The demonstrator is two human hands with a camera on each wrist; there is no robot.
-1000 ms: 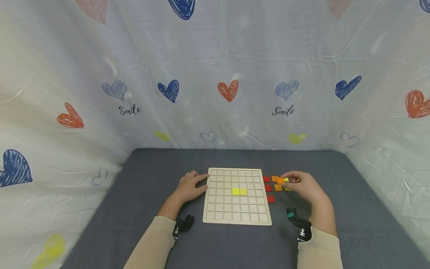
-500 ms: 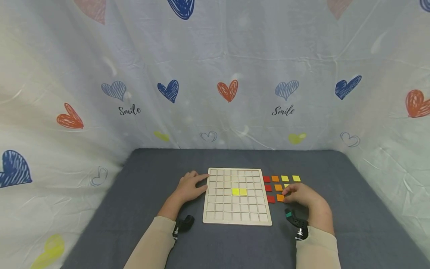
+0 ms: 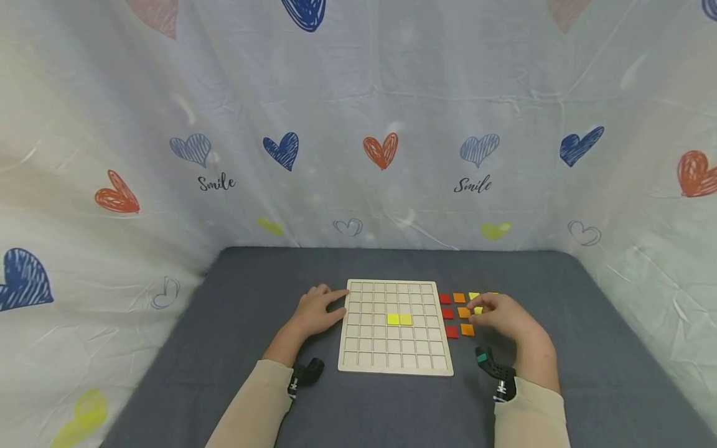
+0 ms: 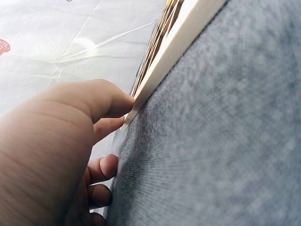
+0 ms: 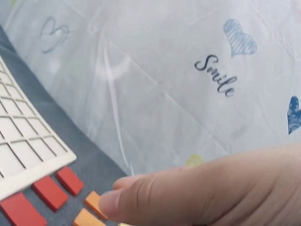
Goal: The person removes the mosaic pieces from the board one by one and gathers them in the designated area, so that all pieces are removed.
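Observation:
A pale wooden grid board (image 3: 358, 361) lies flat on the table, with two yellow square tiles (image 3: 399, 319) side by side in its middle cells. My left hand (image 3: 315, 312) rests at the board's left edge, thumb and index finger extended against it; in the left wrist view the thumb (image 4: 113, 99) touches the wooden side. My right hand (image 3: 506, 317) hovers above the tiles to the board's right, thumb and index finger apart, no tile visible between them. Beneath it are a yellow tile (image 3: 473, 295) and an orange tile (image 3: 463, 312). Part of the yellow group is hidden by the fingers.
A column of red tiles (image 3: 451, 331) stands along the board's right edge, with a column of orange tiles (image 3: 467, 330) beside it. Dark grey cloth (image 3: 280, 274) covers the table. A white curtain (image 3: 358, 205) printed with hearts hangs behind and at both sides.
My right hand set an orange tile down at the near end of the orange column, let go and rose slightly away toward the back. The left hand and the board have stayed put.

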